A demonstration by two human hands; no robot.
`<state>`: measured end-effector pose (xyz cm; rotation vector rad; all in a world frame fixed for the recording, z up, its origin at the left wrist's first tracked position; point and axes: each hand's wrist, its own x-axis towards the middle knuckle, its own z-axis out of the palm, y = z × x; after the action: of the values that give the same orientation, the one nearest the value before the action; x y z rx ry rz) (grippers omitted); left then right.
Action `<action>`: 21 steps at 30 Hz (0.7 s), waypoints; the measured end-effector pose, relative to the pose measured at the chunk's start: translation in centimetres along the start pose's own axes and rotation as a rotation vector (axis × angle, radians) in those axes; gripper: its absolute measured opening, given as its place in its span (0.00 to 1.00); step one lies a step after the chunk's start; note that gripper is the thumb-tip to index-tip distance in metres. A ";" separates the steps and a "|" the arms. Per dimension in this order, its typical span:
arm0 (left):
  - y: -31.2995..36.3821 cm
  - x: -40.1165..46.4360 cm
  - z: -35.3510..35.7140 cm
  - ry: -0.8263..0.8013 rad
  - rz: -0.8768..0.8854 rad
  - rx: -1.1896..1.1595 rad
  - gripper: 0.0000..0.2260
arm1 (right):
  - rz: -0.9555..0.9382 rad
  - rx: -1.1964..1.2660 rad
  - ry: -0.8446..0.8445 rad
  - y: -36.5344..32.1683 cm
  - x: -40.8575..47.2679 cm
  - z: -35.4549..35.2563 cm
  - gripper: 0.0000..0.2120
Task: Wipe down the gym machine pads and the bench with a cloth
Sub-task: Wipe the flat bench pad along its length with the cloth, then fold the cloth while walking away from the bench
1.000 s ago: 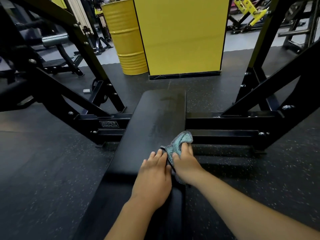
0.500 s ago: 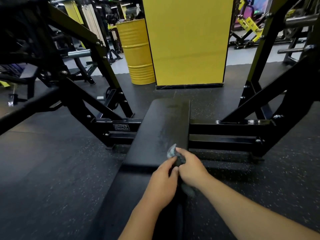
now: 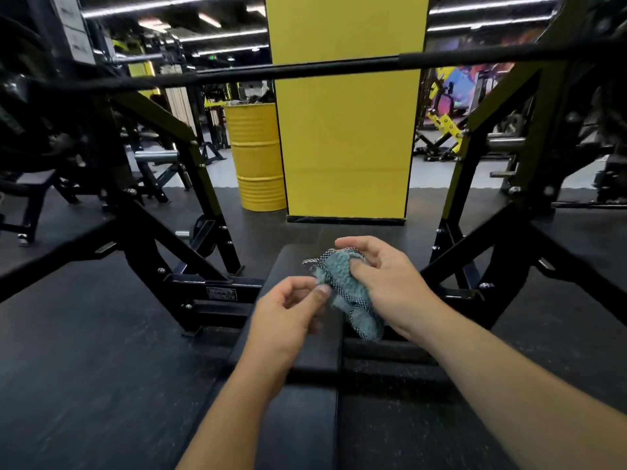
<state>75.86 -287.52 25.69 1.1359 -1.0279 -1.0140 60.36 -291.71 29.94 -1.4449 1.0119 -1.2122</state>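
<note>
Above the black padded worktop (image 3: 298,354), both hands hold a bunched blue-grey cloth (image 3: 342,290) clear of the pad. The right hand (image 3: 386,283) has its fingers (image 3: 353,244) curled over the top of the cloth and its thumb pressed into the fluffy middle, so most of the bundle sits in that palm, with a tail hanging below it. The left hand (image 3: 288,313) pinches the near edge of the cloth between thumb and forefinger, its other fingers loosely curled. A black bar (image 3: 305,71) crosses the view overhead, carried by the black rack (image 3: 190,266) standing on either side. Beyond the pad stand a yellow pillar (image 3: 346,130) and, just left of it, a yellow drum (image 3: 258,157) on the dark floor (image 3: 84,368).
</note>
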 end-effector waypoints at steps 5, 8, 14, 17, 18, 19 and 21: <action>5.6 -2.0 2.5 -0.075 0.108 -0.030 0.02 | -0.005 -0.026 0.034 -5.3 -2.7 -2.3 0.10; 8.2 -3.0 4.4 -0.057 0.147 -0.039 0.05 | 0.048 0.051 0.017 -7.7 -3.9 -4.1 0.11; 11.2 -3.8 9.8 0.060 0.276 0.116 0.23 | 0.132 0.160 -0.089 -9.8 -5.5 -9.1 0.13; 11.2 -4.4 12.4 0.123 0.295 0.138 0.23 | 0.057 -0.066 -0.145 -9.7 -5.9 -11.3 0.21; 11.2 -4.7 13.0 0.150 0.293 0.160 0.23 | 0.062 -0.110 -0.185 -9.5 -6.2 -11.9 0.23; 11.2 -4.9 13.3 0.171 0.293 0.193 0.23 | 0.048 -0.182 -0.222 -9.6 -6.7 -12.4 0.22; 11.6 -4.8 13.7 0.199 0.302 0.230 0.23 | 0.000 -0.339 -0.230 -9.9 -6.6 -13.4 0.19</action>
<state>62.61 -284.16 38.27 1.1969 -1.1339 -0.5424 46.21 -285.48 38.98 -1.7996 1.0912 -0.8762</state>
